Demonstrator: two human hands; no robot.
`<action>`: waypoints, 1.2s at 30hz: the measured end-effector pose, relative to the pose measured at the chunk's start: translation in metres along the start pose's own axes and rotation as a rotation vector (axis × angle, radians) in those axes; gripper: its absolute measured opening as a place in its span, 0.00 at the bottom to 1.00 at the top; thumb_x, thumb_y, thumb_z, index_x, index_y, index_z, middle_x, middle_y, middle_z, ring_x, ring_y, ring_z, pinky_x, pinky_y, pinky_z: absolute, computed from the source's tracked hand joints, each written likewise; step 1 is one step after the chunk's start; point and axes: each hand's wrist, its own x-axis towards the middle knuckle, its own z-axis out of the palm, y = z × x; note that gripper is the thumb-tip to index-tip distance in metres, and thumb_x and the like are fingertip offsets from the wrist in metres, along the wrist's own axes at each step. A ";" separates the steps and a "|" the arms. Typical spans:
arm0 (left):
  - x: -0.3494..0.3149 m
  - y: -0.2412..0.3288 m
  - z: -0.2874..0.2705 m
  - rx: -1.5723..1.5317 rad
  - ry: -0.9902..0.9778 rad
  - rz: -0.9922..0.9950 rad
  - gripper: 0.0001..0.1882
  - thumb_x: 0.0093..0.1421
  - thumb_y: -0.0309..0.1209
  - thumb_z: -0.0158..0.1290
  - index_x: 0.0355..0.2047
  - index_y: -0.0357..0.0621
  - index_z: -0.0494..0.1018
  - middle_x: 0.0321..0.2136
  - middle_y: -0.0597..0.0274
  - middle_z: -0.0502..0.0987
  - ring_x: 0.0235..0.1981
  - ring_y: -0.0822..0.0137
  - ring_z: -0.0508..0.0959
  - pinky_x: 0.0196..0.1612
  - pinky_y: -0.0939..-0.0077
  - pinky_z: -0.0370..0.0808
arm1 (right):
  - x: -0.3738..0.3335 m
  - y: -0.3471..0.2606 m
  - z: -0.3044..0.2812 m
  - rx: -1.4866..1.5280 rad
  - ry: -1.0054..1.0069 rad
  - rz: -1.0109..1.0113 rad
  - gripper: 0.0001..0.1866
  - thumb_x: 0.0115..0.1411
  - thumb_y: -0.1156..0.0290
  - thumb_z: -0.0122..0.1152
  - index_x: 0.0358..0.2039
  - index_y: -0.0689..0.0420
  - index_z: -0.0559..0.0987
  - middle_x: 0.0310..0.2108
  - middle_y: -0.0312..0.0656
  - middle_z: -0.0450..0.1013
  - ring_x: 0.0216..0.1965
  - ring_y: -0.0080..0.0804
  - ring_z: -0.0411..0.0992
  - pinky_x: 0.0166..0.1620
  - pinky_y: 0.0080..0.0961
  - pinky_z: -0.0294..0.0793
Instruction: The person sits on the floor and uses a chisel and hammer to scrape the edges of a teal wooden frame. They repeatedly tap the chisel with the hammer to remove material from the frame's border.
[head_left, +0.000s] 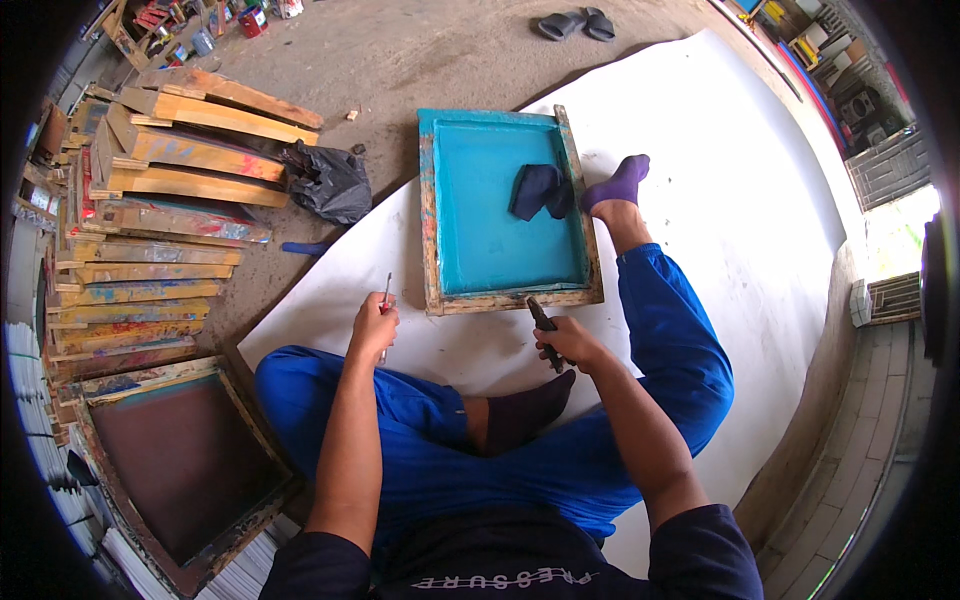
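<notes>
A wooden-framed screen (430, 230) with turquoise mesh lies on the white sheet in front of me. Dark folded cloth pieces (540, 190) rest on its right part. My left hand (374, 328) is closed around a screwdriver (388, 286), its thin shaft pointing up, left of the frame's near corner. My right hand (570, 342) grips a pair of dark pliers (541, 316); their tip is at the frame's near edge, but whether it touches the wood I cannot tell. My foot in a purple sock (622, 182) sits by the frame's right side.
Several paint-stained wooden frames (150, 270) stand in a row at the left. A frame with brown mesh (180, 460) leans nearer to me. A black plastic bag (328, 182) lies beyond the white sheet's (740, 180) edge. Dark sandals (576, 24) and paint cans (252, 20) are farther off.
</notes>
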 end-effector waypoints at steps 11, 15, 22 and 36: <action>-0.021 0.019 0.020 -0.108 -0.118 0.053 0.18 0.70 0.33 0.50 0.59 0.48 0.73 0.28 0.60 0.79 0.17 0.71 0.76 0.19 0.72 0.75 | 0.013 -0.028 -0.004 -0.178 -0.025 0.150 0.19 0.65 0.63 0.63 0.39 0.70 0.77 0.26 0.44 0.76 0.24 0.36 0.79 0.24 0.37 0.76; -0.023 0.022 0.022 -0.069 -0.119 0.089 0.17 0.70 0.33 0.51 0.58 0.47 0.75 0.25 0.61 0.79 0.17 0.70 0.77 0.19 0.71 0.76 | 0.012 -0.047 -0.010 -0.213 -0.076 0.210 0.18 0.66 0.64 0.62 0.42 0.70 0.76 0.26 0.45 0.76 0.23 0.37 0.80 0.22 0.37 0.75; -0.021 0.021 0.028 -0.033 -0.076 0.160 0.16 0.69 0.34 0.52 0.54 0.45 0.77 0.21 0.59 0.79 0.17 0.66 0.78 0.22 0.66 0.76 | 0.016 -0.054 -0.001 -0.331 0.008 0.259 0.17 0.64 0.63 0.61 0.33 0.69 0.77 0.24 0.49 0.77 0.19 0.37 0.78 0.17 0.37 0.73; -0.020 0.025 0.030 0.005 -0.169 0.126 0.17 0.70 0.34 0.49 0.56 0.45 0.75 0.24 0.61 0.78 0.15 0.72 0.75 0.19 0.71 0.75 | -0.001 -0.024 0.045 -0.701 0.409 0.020 0.21 0.65 0.59 0.52 0.46 0.64 0.79 0.40 0.64 0.79 0.44 0.65 0.78 0.51 0.57 0.75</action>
